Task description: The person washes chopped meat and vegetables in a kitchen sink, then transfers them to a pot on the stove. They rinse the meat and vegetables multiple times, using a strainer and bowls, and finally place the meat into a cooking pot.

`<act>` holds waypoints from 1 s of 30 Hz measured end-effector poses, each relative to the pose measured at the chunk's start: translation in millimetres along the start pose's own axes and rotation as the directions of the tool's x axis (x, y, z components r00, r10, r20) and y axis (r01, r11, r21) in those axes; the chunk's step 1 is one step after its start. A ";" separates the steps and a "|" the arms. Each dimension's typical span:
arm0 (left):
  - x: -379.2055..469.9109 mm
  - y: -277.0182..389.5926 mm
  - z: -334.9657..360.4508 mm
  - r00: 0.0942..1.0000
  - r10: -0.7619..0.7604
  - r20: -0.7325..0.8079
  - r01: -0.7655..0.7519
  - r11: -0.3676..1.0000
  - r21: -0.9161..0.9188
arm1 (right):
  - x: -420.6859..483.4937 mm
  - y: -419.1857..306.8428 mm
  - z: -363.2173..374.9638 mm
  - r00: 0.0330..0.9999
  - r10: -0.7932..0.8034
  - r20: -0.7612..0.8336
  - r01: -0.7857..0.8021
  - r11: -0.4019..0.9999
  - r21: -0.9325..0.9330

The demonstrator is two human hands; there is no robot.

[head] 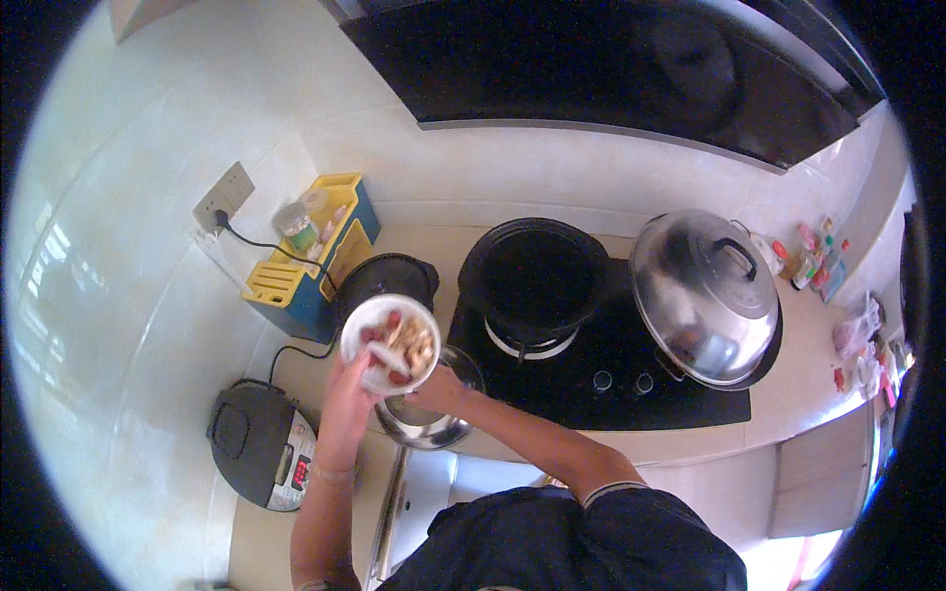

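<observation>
My left hand (351, 380) grips a white bowl (355, 325) by its near left rim. Red pieces, pale tan pieces and a white spoon, or something like it, lie in the bowl. My right hand (440, 390) is just right of the bowl, partly behind it, above a stainless steel basin (429, 436); its fingertips are hidden, so what it holds cannot be told. Behind the bowl stands a dark round pot or lid (392, 272). A black pot (536, 273) sits on the left burner of the black gas hob (562, 399).
A wok with a domed steel lid (702, 303) occupies the right side of the hob. At left are a rice cooker (255, 443) and a blue and yellow rack (295, 295), with a cable from the wall socket (225, 192). Bottles (820, 266) stand far right. The range hood (591, 74) hangs above.
</observation>
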State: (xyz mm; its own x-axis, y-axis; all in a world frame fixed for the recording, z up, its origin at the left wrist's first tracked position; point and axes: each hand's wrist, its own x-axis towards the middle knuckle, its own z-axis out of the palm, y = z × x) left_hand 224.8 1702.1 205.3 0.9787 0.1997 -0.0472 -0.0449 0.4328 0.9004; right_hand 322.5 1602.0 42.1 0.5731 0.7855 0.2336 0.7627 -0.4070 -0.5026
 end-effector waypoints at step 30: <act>210.4 -52.0 153.7 0.704 0.542 0.459 -0.504 -0.074 0.860 | -345.7 81.0 -143.2 0.861 0.449 -0.239 -0.359 0.869 0.341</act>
State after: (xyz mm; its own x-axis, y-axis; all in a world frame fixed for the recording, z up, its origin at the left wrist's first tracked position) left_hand 463.8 1586.5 215.0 0.7565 -0.0288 0.6533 -0.3181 -0.8891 0.3291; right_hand 229.1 1230.7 39.8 0.9075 0.3822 0.1741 0.3550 -0.4766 -0.8042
